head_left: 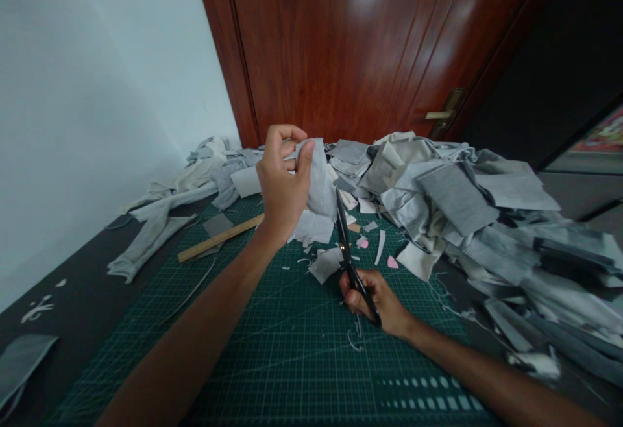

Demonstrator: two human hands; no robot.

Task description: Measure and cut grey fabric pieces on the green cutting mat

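My left hand [285, 183] pinches a piece of light grey fabric [321, 183] between thumb and fingers, raised above the mat. The fabric hangs down on the right side of that hand. My right hand [372, 297] is wrapped round the handles of black scissors [346, 245], whose blades point up and away from me, close to the fabric's right edge. Whether the blades touch the fabric I cannot tell. Below them on the green cutting mat [272, 349] lie a small grey fabric scrap [325, 265], thin offcuts and two pink chalk-like pieces [392, 262].
A wooden ruler [221, 237] lies slantwise on the mat's left part. Large heaps of grey and cream fabric [457, 196] fill the right and back. More cloth strips [146, 239] lie at the left, near the white wall [97, 89]. A brown door [331, 44] stands behind.
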